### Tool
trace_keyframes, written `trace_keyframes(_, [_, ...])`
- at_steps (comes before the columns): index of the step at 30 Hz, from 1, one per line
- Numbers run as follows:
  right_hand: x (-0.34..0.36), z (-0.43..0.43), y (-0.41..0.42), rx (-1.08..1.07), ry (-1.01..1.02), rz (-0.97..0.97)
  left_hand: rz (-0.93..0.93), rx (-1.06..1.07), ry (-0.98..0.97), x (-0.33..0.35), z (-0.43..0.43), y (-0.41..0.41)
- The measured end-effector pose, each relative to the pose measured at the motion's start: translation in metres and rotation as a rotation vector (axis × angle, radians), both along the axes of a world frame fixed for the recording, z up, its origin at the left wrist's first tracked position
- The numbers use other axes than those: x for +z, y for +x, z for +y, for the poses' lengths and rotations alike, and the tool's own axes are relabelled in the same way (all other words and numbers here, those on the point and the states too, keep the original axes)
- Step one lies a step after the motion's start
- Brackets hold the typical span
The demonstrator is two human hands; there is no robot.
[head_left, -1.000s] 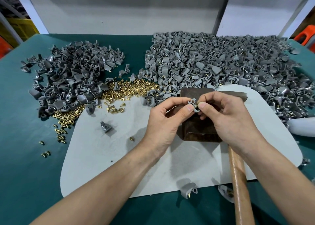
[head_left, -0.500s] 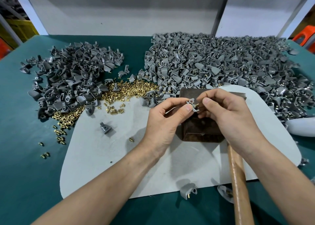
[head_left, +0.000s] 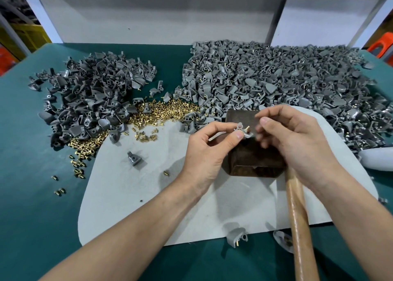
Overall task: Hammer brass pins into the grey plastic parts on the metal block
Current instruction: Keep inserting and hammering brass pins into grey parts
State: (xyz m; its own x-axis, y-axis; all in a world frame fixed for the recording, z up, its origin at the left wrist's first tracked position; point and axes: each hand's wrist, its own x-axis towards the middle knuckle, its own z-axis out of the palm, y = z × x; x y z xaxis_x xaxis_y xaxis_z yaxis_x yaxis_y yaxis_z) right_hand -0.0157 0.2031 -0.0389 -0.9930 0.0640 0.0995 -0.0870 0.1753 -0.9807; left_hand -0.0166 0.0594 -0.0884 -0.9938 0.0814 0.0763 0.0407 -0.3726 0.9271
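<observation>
Two hands meet just above the metal block point(head_left: 253, 163). The left hand point(head_left: 204, 153) pinches a grey plastic part point(head_left: 239, 129) between thumb and forefinger, over the block's far half, and a brass pin point(head_left: 247, 129) stands in it. The right hand point(head_left: 297, 146) sits just right of the part, fingers curled toward the pin. Their tips are blurred, so I cannot tell whether they grip it. A wooden hammer handle point(head_left: 297, 227) runs from under the right wrist toward the near edge. The block rests on a pale grey mat point(head_left: 127, 195) over the green table cover point(head_left: 32, 174). One loose part point(head_left: 134, 158) lies on the mat to the left, and a pinned part point(head_left: 236, 237) lies at its near edge. A heap of brass pins point(head_left: 168, 112) lies at the mat's far edge, between a dark pile of parts point(head_left: 91, 102) far left and a larger, paler pile point(head_left: 287, 85) far right.
</observation>
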Motion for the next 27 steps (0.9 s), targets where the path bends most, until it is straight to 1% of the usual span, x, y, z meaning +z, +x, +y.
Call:
trace_keyframes(1, [0.006,0.009,-0.001,-0.038,0.178,-0.008,0.017,0.003,-0.029,0.000,0.000,0.001])
trace_keyframes(2, [0.013,0.021,-0.001,-0.059,0.439,-0.056,0.033,0.006,-0.064,0.001,0.001,0.002])
trace_keyframes(3, [0.020,0.033,0.001,-0.055,0.695,-0.156,0.053,0.005,-0.092,0.001,0.002,0.002])
trace_keyframes(4, [0.025,0.043,0.005,-0.034,0.865,-0.295,0.075,0.005,-0.112,0.000,0.002,0.003])
trace_keyframes(5, [0.028,0.049,0.010,-0.005,0.912,-0.430,0.097,0.005,-0.124,0.000,0.002,0.004])
trace_keyframes(7, [0.025,0.051,0.021,0.044,0.786,-0.615,0.152,0.011,-0.160,-0.001,0.001,0.005])
trace_keyframes(8, [0.021,0.050,0.025,0.049,0.683,-0.657,0.185,0.019,-0.199,-0.001,0.001,0.005])
trace_keyframes(9, [0.016,0.048,0.028,0.039,0.601,-0.661,0.212,0.035,-0.248,-0.002,0.001,0.005])
trace_keyframes(11, [0.005,0.048,0.030,-0.017,0.529,-0.605,0.237,0.079,-0.351,-0.003,0.001,0.006])
trace_keyframes(13, [0.001,0.047,0.030,-0.068,0.485,-0.546,0.221,0.113,-0.432,-0.005,0.001,0.005])
trace_keyframes(14, [0.000,0.049,0.029,-0.093,0.414,-0.525,0.203,0.117,-0.453,-0.005,0.002,0.005])
trace_keyframes(15, [0.001,0.052,0.029,-0.106,0.255,-0.533,0.182,0.115,-0.461,-0.005,0.002,0.005])
trace_keyframes(18, [0.008,0.062,0.028,-0.055,-0.444,-0.632,0.136,0.087,-0.477,-0.002,0.002,0.006])
trace_keyframes(19, [0.008,0.065,0.028,-0.041,-0.584,-0.651,0.130,0.078,-0.486,-0.002,0.002,0.006])
trace_keyframes(20, [0.006,0.066,0.027,-0.038,-0.637,-0.648,0.124,0.072,-0.494,-0.001,0.002,0.006])
trace_keyframes(22, [0.001,0.067,0.030,-0.058,-0.583,-0.573,0.114,0.067,-0.504,-0.001,0.002,0.007])
trace_keyframes(24, [0.001,0.066,0.037,-0.080,-0.543,-0.407,0.102,0.061,-0.500,-0.001,0.002,0.007])
trace_keyframes(26, [0.011,0.069,0.047,-0.045,-0.625,-0.243,0.106,0.060,-0.503,-0.001,0.001,0.007])
trace_keyframes(27, [0.017,0.070,0.052,0.032,-0.698,-0.201,0.113,0.064,-0.511,-0.002,0.002,0.007])
